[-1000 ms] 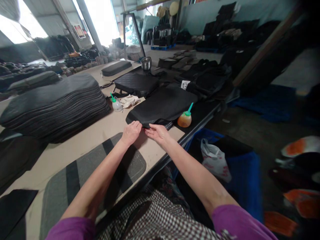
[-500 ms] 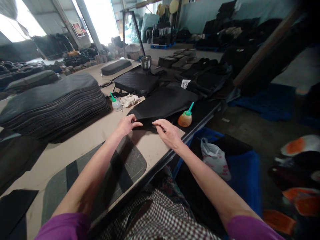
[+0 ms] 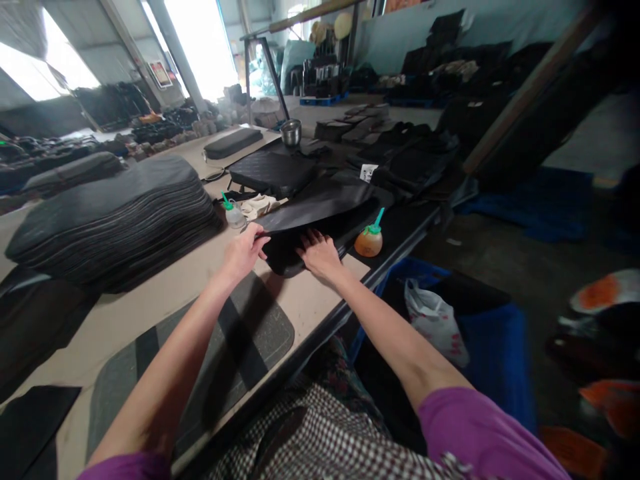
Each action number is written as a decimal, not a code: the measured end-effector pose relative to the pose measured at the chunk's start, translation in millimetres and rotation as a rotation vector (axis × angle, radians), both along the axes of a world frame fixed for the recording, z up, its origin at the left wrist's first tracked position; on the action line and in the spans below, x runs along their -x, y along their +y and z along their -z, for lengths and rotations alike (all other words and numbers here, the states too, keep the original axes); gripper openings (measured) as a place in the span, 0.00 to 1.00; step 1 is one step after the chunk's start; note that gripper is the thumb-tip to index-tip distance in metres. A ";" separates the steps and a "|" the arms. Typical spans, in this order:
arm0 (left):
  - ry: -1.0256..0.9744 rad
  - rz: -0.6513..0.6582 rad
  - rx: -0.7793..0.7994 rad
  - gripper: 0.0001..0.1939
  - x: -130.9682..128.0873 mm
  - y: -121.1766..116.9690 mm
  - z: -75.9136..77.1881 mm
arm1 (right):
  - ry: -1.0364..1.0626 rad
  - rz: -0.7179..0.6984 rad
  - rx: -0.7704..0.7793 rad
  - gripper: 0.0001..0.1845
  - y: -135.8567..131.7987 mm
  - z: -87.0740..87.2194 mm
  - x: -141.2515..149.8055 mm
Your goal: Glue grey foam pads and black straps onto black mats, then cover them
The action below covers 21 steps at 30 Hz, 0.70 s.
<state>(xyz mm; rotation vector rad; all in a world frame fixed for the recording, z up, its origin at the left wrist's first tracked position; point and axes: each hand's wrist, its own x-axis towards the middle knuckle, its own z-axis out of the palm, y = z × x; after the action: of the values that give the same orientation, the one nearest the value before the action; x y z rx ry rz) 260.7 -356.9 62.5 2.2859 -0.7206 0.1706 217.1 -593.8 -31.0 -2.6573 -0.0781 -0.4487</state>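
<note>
My left hand [image 3: 245,251] pinches the near left corner of a black fabric sheet [image 3: 315,208] and holds that edge raised. Beneath the lifted flap, my right hand [image 3: 321,256] lies with its fingers spread on a dark pad [image 3: 284,261] with a rounded corner. A squeeze bottle of amber liquid [image 3: 369,241] with a green nozzle stands just right of my right hand. Beyond my left hand are a clear squeeze bottle [image 3: 233,215] with a green tip and a crumpled whitish cloth [image 3: 263,205]. How far the pad reaches under the sheet is hidden.
A tall stack of grey-black panels [image 3: 115,220] fills the table's left side. Nearer me lies a flat grey panel [image 3: 200,353] with dark bands. A metal bowl [image 3: 291,133] stands farther back. Right of the table edge, a blue crate [image 3: 495,353] and a plastic bag [image 3: 435,320] sit lower.
The near edge of the black sheet has been lifted, uncovering the pad's rounded corner. My right hand has gone from the sheet's edge to under the flap, its fingers now spread.
</note>
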 end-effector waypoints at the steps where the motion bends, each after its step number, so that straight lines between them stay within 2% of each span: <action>1: 0.012 0.004 0.042 0.09 3.8 2.3 -1.3 | 0.007 0.013 -0.024 0.27 -2.5 -0.7 -6.5; 5: 0.022 0.022 0.238 0.10 15.9 17.4 -8.2 | 0.012 0.054 -0.186 0.25 -13.3 -5.2 -24.9; 7: 0.021 0.035 0.288 0.11 22.9 26.8 -14.2 | 0.002 0.069 -0.309 0.22 -16.0 -8.2 -28.8; 9: 0.035 0.027 0.293 0.12 31.1 35.1 -20.4 | -0.007 0.098 -0.464 0.19 -16.7 -11.9 -30.8; 12: 0.007 -0.062 0.365 0.17 42.2 43.2 -25.4 | 0.007 0.124 -0.754 0.18 -16.9 -18.8 -33.5; 14: -0.030 -0.125 0.504 0.16 47.4 47.1 -26.0 | 0.041 0.100 -0.958 0.22 -18.3 -23.8 -35.1; 18: -0.099 -0.140 0.697 0.16 56.0 60.9 -31.7 | 0.132 0.024 -1.293 0.43 -23.4 -31.6 -33.8; 21: -0.202 -0.104 0.777 0.16 62.9 78.1 -45.7 | 0.271 -0.023 -1.706 0.55 -25.0 -35.0 -28.1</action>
<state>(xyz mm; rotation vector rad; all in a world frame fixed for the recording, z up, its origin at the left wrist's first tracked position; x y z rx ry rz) 197.8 -278.8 108.2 1.5688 -0.5086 0.6210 245.2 -618.8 4.0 -0.9991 0.2516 -0.0202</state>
